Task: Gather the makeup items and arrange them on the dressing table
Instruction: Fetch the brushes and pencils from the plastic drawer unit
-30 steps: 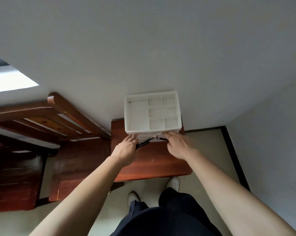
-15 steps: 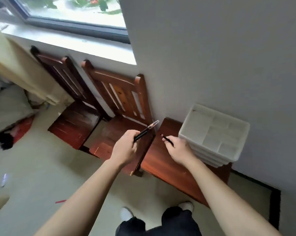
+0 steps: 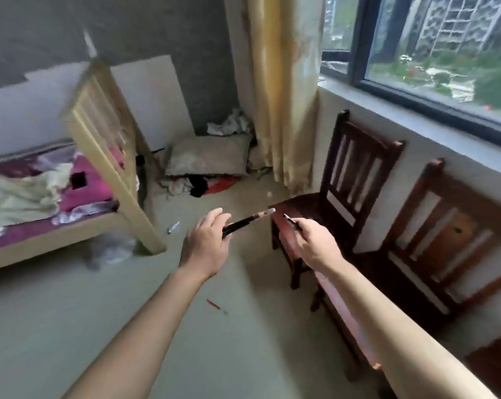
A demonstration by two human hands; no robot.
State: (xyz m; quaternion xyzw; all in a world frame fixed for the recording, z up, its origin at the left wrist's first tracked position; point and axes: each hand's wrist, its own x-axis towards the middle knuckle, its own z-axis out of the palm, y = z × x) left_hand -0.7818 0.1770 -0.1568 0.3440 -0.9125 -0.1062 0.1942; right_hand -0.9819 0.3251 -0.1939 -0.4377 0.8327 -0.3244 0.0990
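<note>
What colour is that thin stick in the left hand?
The slim makeup pencil is black with a pale tip; best in the head view.

**Bare Forearms, Bare Hands**

Uncovered along both forearms, from the lower edge of view up to the wrists. Left hand [image 3: 206,243], to the left of the dark wooden chair [image 3: 309,204]: slim fingers, plain knuckles. Right hand [image 3: 315,243], in front of that chair's seat: the same. Softly blurred at the fingertips.

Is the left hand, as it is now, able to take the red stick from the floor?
Probably not yet: the left hand grips a black pen, though bare floor surrounds the red stick.
</note>
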